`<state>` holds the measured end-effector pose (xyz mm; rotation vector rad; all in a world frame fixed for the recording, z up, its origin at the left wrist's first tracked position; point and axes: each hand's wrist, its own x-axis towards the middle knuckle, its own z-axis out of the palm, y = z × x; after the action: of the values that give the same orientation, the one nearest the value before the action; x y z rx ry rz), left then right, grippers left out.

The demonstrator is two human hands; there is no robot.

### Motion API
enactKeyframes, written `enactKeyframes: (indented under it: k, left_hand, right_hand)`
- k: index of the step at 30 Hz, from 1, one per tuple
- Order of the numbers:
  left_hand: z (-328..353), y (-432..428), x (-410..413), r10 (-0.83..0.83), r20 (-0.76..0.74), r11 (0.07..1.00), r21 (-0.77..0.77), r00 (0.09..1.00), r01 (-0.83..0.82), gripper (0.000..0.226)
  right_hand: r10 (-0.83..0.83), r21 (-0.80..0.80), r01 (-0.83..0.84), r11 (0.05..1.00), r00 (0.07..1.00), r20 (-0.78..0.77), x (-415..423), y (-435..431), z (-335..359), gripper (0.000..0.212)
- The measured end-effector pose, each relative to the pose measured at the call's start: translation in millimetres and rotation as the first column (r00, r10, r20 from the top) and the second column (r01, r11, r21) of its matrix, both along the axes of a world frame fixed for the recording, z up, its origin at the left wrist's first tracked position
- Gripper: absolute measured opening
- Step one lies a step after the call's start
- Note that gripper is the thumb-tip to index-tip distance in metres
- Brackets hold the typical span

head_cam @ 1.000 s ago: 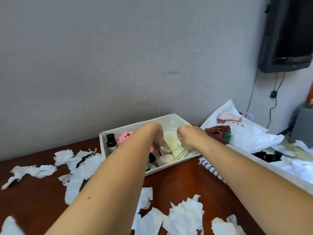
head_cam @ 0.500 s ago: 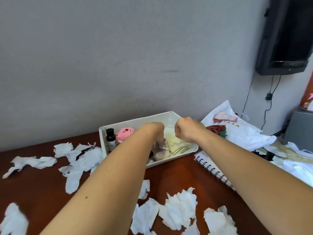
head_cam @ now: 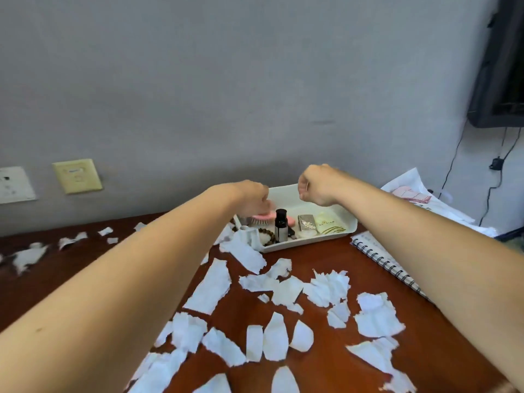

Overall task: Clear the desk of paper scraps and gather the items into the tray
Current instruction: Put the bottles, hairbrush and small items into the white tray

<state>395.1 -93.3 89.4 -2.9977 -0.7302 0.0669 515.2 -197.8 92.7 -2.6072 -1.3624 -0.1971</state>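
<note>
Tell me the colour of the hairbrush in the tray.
Pink. The head view, the only one, shows the hairbrush partly hidden under the left hand.

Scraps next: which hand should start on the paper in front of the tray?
Right, probably. The right hand hangs above the tray, fingers curled, nothing visible in it. The left hand is down at the pink brush inside the tray, seemingly occupied. The paper scraps lie between both arms.

A yellowed wall plate (head_cam: 77,176) is sitting beside a white one (head_cam: 15,185) on the grey wall (head_cam: 255,80). A dark screen (head_cam: 499,80) is hanging top right, black cables (head_cam: 496,163) trailing beneath.
</note>
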Motion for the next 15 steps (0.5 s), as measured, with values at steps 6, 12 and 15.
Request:
enactKeyframes:
  k: [6,12,15]
  left_hand:
    - [6.9,-10.0,-87.8,-0.008,0.0,0.998,0.064,1.0,0.008,0.034]
    - [-0.7,-8.8,-182.9,0.09,-0.046,0.991,0.105,0.995,-0.085,0.045]
    - [-9.1,-6.1,-230.4,0.152,-0.054,0.986,0.078,0.987,-0.147,0.047]
  right_hand:
    - [0.134,-0.042,-0.133,0.99,0.991,0.019,-76.9,-6.8,11.1,0.018]
    - [0.286,-0.112,-0.277,0.954,0.955,0.073,-154.7,-11.8,-1.8,0.021]
    - [0.376,-0.168,-0.359,0.918,0.923,0.082,-189.1,-14.3,-15.3,0.024]
